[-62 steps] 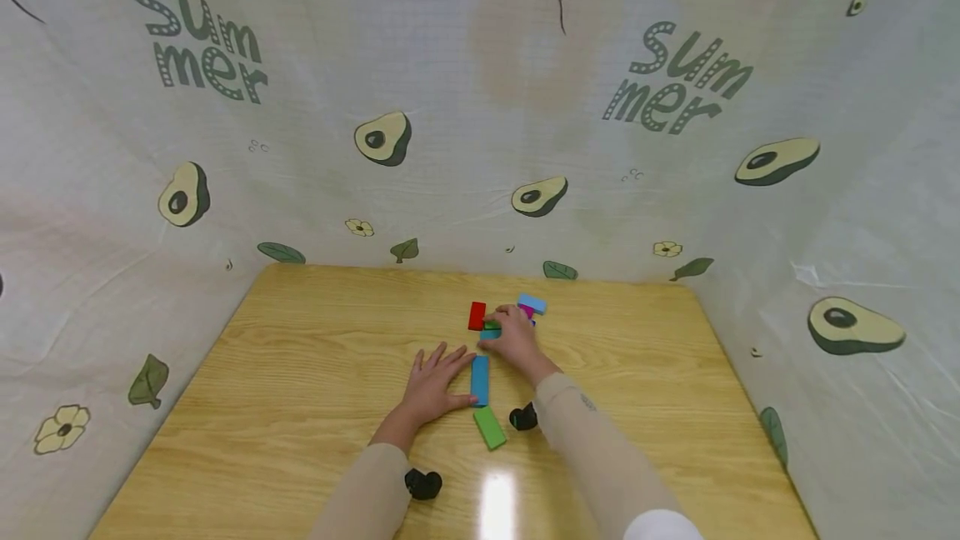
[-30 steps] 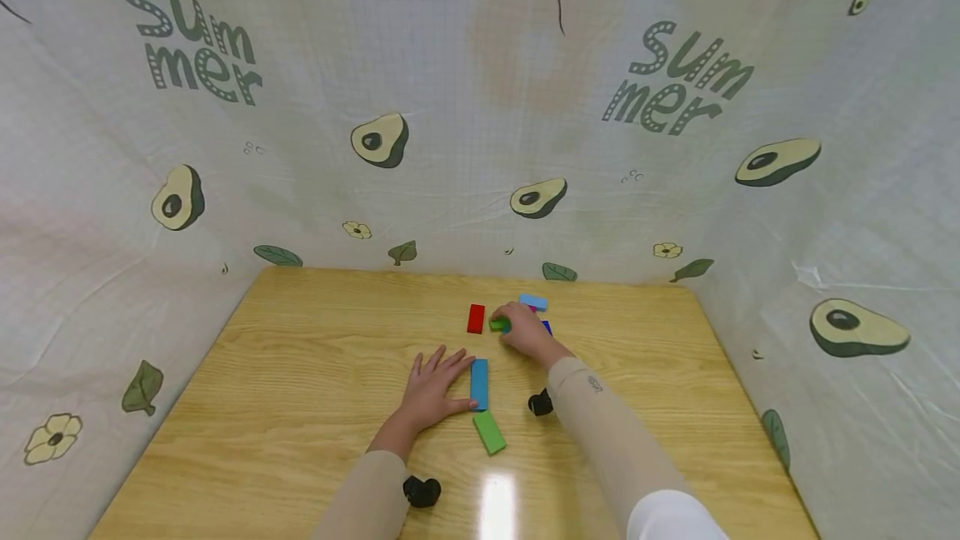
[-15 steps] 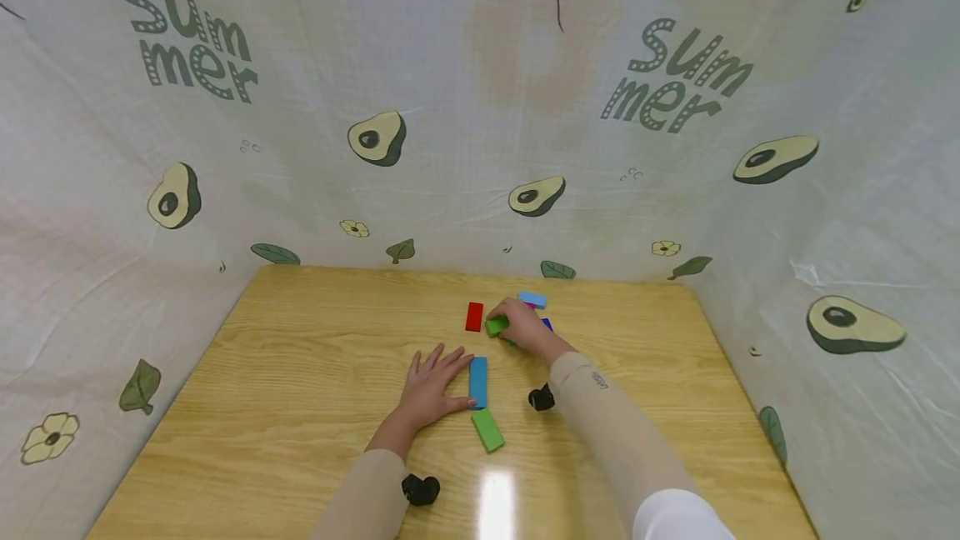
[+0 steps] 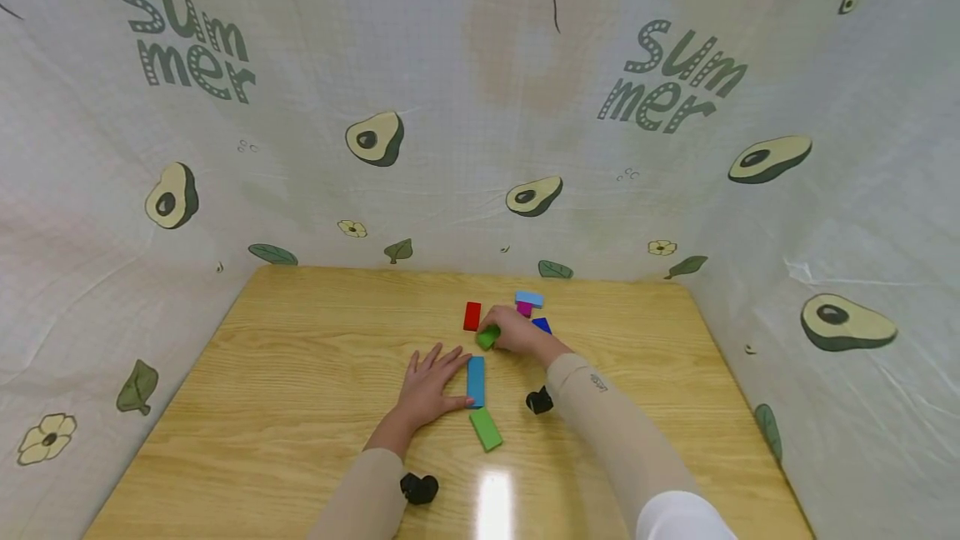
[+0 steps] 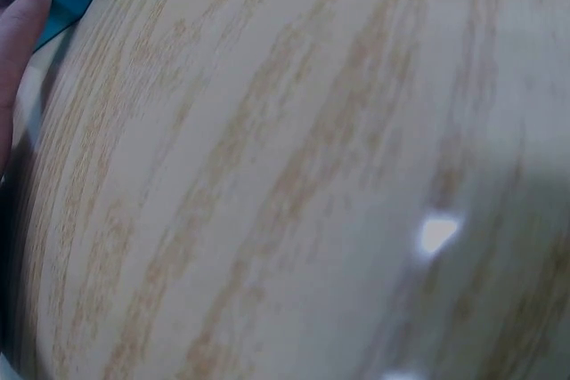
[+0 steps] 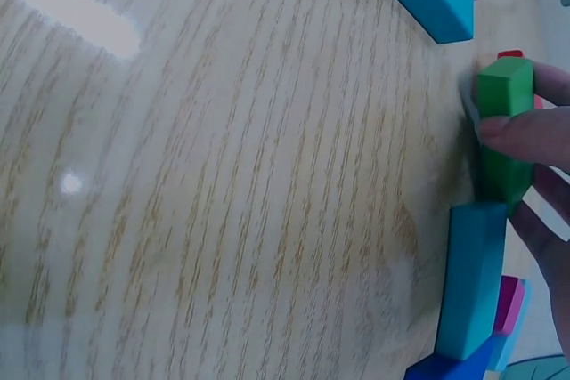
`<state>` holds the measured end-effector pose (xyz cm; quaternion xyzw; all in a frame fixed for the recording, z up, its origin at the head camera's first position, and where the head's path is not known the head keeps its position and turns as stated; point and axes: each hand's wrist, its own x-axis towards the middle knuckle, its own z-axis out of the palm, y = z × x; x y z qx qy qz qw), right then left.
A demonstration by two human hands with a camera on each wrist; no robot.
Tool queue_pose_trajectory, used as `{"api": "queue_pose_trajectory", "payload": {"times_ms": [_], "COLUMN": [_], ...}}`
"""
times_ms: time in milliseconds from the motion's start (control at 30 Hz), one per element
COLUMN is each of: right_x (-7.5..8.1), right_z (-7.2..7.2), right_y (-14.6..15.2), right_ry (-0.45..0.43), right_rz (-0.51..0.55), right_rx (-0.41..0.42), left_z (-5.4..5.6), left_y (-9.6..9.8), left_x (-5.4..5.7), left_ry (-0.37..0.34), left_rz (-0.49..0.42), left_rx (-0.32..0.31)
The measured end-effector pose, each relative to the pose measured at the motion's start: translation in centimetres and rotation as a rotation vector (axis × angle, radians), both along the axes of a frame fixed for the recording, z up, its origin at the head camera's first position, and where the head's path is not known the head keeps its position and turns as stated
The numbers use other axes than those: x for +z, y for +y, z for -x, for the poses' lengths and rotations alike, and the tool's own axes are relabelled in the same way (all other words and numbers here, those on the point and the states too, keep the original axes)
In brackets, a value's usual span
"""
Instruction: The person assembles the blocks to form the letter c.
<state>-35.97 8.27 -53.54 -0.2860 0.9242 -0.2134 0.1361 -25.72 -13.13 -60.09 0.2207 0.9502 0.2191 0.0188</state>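
Note:
My right hand (image 4: 516, 332) pinches a green block (image 4: 488, 337) between thumb and fingers, a little beyond the far end of a blue block (image 4: 476, 382). My left hand (image 4: 429, 387) lies on the table with fingers spread, its index fingertip and thumb at that blue block's left side. In the left wrist view the thumb (image 5: 22, 33) meets the blue block. A second green block (image 4: 486, 429) lies at its near end. The right wrist view shows another blue block (image 6: 472, 282) beside the pinched one; in the head view my right hand hides it.
Just left of my right hand lies a red block (image 4: 472, 316). Behind and right of it are a light blue block (image 4: 529, 299), a magenta block (image 4: 524, 308) and a dark blue block (image 4: 542, 326). A printed cloth (image 4: 450, 215) rises along the table's (image 4: 315, 340) back and sides.
My right hand first shifted right, then came back left and slightly nearer with the green block, which has turned. More of the magenta block shows. My left hand stays by the blue block.

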Motion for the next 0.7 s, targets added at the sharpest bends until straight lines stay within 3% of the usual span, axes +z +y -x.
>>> {"api": "queue_pose_trajectory", "payload": {"times_ms": [267, 700], "right_x": [0.34, -0.20], "right_z": [-0.39, -0.44], "right_y": [-0.35, -0.06], "right_ry": [-0.008, -0.064], "right_rz": [-0.027, 0.045], "right_rx": [0.044, 0.063], "left_z": [-0.06, -0.04], "left_y": [0.02, 0.00], "left_x": [-0.05, -0.06], "left_ry": [0.006, 0.001], "left_rz": [0.002, -0.011], "left_rx": [0.005, 0.000]}}
